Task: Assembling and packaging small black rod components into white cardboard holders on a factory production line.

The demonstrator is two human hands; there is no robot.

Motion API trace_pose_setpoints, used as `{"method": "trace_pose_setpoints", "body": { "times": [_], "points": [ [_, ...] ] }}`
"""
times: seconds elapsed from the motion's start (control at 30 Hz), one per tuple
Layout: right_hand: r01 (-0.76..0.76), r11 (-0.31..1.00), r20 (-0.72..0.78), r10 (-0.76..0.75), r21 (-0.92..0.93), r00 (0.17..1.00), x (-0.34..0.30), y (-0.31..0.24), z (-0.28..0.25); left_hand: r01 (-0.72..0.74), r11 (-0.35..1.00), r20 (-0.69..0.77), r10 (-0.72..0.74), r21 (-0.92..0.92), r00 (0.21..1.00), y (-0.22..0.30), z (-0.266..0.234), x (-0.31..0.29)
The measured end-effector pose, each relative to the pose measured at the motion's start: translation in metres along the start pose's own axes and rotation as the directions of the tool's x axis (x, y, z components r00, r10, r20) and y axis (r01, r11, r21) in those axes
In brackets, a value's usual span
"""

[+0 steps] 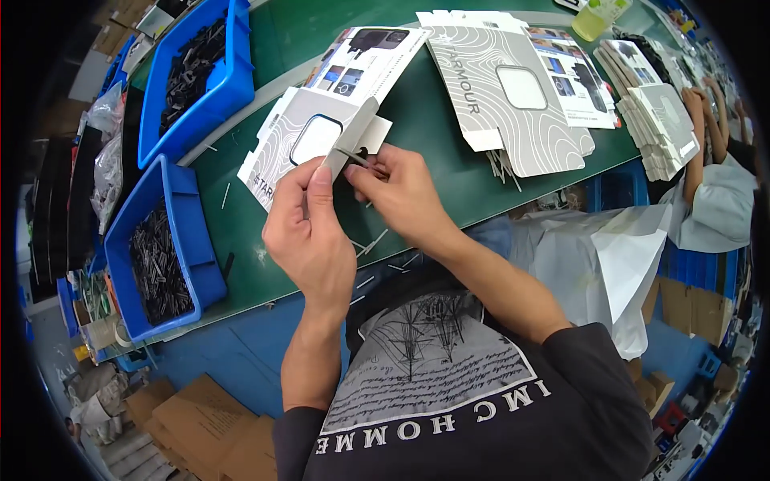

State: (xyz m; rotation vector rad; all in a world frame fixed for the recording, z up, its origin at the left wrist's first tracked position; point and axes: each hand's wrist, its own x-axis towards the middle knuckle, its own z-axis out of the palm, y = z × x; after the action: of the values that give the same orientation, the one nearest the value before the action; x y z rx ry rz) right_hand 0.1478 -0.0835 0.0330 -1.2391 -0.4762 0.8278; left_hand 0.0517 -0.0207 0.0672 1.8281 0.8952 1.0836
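My left hand (309, 228) pinches the edge of a printed cardboard box blank (281, 132), grey with white wavy lines and a rounded window. One narrow panel of the blank stands bent up beside my fingers. My right hand (401, 188) is closed close by, its fingertips around a thin grey strip (353, 157) whose tip meets that panel. A small black piece (364, 152) shows at the same fingertips; its kind is partly hidden. Below my hands, loose thin pale strips (370, 243) lie on the green table (265, 268).
Two blue bins, one (210, 104) behind the other (188, 232), hold small black parts at the left. More box blanks (513, 96) lie at the right, with a stack (642, 112) beyond. Another person's hands (698, 100) are at the far right. A yellow-green container (592, 22) stands behind.
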Motion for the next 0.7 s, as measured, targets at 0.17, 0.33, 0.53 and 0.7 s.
{"method": "trace_pose_setpoints", "body": {
  "times": [0.17,0.33,0.53,0.7],
  "points": [
    [-0.064,0.998,-0.002,0.064,-0.005,0.998,0.004,0.009,-0.003,0.012,1.000,0.003,-0.012,0.004,1.000,-0.008,0.004,-0.003],
    [-0.126,0.970,0.003,0.129,0.207,0.992,0.011,0.004,-0.001,-0.094,0.995,-0.021,0.094,0.012,0.995,-0.019,0.011,-0.004],
    [-0.121,0.981,-0.004,0.123,0.151,0.992,0.013,0.009,-0.003,-0.098,0.991,0.030,0.101,-0.096,0.994,-0.028,0.009,-0.006],
    [-0.095,0.978,0.014,0.094,0.186,0.995,0.007,0.011,-0.007,0.129,0.990,0.206,-0.116,-0.051,0.972,-0.021,0.000,0.005]
  ]
}}
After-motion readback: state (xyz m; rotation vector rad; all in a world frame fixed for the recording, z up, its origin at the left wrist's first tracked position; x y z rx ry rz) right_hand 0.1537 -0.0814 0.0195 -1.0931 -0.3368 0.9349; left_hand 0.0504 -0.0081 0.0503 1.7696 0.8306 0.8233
